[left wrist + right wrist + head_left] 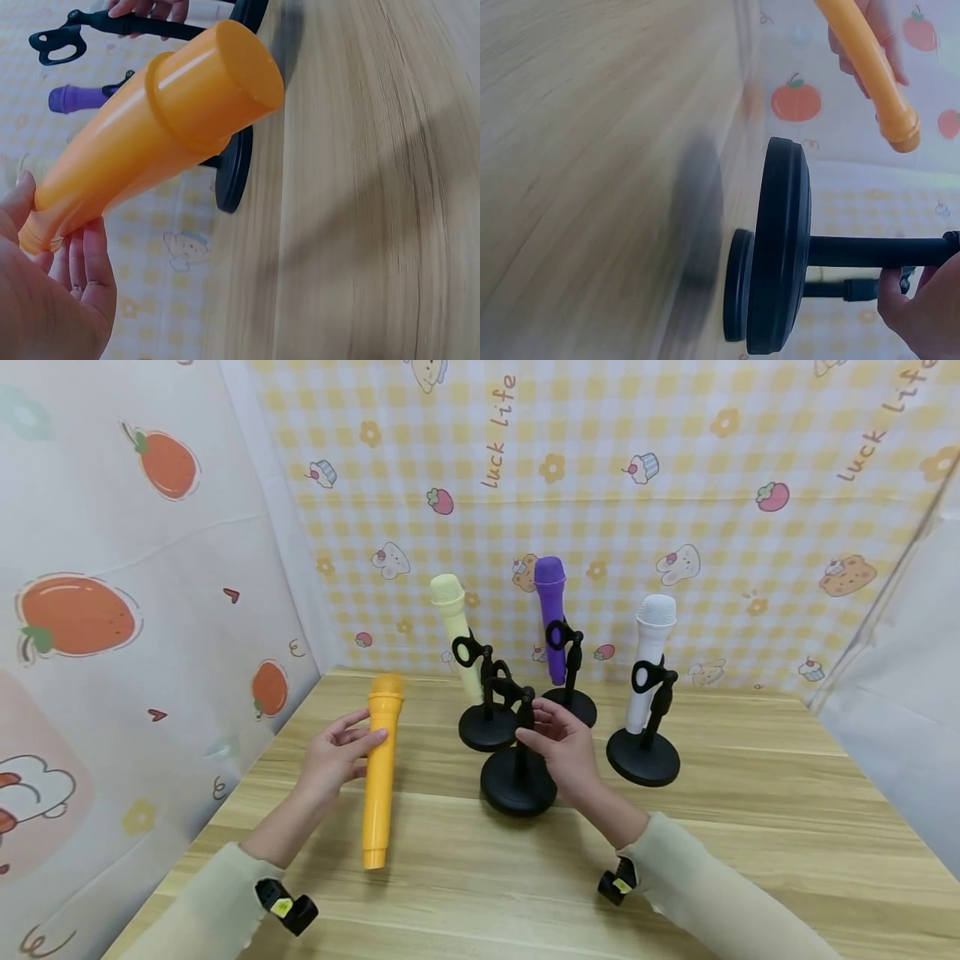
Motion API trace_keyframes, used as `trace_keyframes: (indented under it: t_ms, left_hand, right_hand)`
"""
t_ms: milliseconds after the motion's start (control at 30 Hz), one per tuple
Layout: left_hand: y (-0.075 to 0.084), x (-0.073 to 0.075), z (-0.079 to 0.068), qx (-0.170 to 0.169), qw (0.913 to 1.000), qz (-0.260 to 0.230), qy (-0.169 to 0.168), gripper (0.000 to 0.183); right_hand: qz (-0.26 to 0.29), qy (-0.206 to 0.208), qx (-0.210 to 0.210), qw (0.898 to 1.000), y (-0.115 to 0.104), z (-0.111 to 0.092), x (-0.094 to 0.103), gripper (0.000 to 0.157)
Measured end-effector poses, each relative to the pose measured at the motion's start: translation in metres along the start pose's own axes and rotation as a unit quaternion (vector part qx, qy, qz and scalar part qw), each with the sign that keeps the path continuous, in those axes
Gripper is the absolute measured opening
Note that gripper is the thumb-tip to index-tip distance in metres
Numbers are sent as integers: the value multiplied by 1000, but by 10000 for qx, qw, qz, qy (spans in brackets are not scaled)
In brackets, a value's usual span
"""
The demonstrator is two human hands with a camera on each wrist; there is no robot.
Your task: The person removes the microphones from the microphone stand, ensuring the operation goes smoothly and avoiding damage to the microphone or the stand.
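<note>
Left hand [333, 762]: fingers gripping orange mic [380, 777]; right hand [567, 752]: fingers pinching black stand [517, 787] by its post, base off tabletop [450, 885].

The head camera looks forward and down over the table [450, 897], far enough back to take in the left hand [333, 764], right hand [567, 752] and back cloth [480, 527]. The left wrist view, tipped sideways, faces that cloth from close at the orange mic's [127, 150] butt end. The right, also sideways, faces the left hand from near the raised stand [781, 247]; all three share mic and stand.
</note>
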State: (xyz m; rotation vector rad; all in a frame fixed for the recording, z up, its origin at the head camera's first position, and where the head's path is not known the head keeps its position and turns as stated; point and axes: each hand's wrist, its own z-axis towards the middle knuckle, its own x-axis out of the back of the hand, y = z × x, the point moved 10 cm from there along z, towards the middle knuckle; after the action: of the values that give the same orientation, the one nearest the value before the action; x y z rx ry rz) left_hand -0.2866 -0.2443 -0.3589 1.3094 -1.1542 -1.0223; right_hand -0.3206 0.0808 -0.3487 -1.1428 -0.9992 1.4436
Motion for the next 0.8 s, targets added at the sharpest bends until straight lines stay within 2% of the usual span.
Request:
trace_keyframes:
  t_ms: [233, 433, 600, 800]
  left_hand:
    - [-3, 25, 3, 73, 9998, 197, -13, 70]
    - [-8, 47, 5, 50, 9979, 635, -114, 72]
    - [-11, 60, 4, 13, 9951, 974, -176, 73]
    - [-17, 76, 4, 45, 9930, 1152, -235, 74]
  right_hand:
    - [40, -203, 117, 9997, -5, 0, -21, 39]
    - [79, -335, 217, 9992, -5, 2, -42, 38]
    - [57, -431, 291, 9986, -6, 4, -58, 36]
    - [117, -683, 464, 9965, -8, 6, -77, 35]
